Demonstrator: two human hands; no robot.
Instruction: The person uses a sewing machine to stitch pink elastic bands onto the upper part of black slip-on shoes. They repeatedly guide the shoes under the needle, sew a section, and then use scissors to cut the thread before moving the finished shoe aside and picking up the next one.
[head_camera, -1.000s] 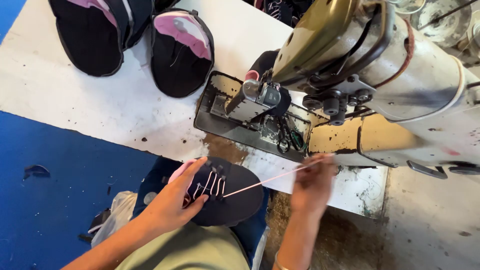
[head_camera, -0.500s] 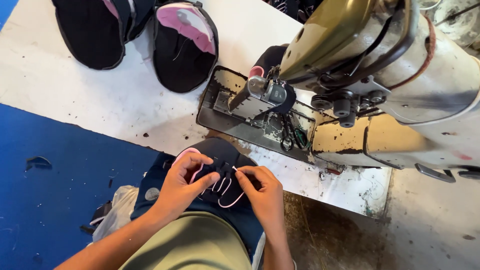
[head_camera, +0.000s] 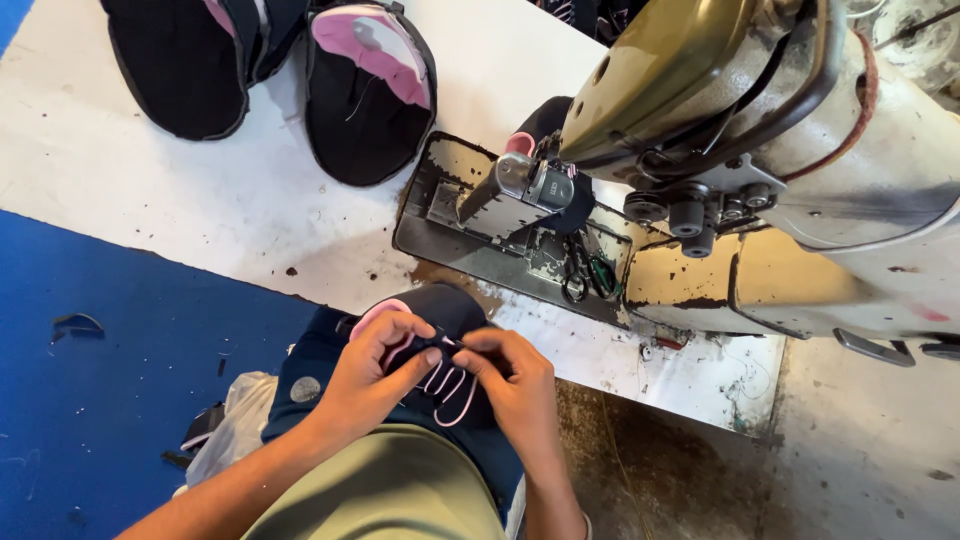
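A dark navy shoe upper (head_camera: 452, 310) with pink lining and a looping pink lace (head_camera: 452, 388) rests on my lap, just below the table edge. My left hand (head_camera: 375, 375) grips its left side, thumb and fingers pinching near the eyelets. My right hand (head_camera: 515, 385) pinches the lace at the same spot, fingertips almost touching the left hand's. Both hands are closed on the piece.
An old cream sewing machine (head_camera: 790, 150) stands on the white, stained table (head_camera: 200, 210), with small scissors (head_camera: 585, 270) on its metal base plate. Two more black and pink shoe uppers (head_camera: 365, 90) lie at the table's far left. Blue floor (head_camera: 100, 380) lies to the left.
My right hand, earlier stretched out to the right pulling the lace taut, has come back to the upper and now meets the left hand at the eyelets.
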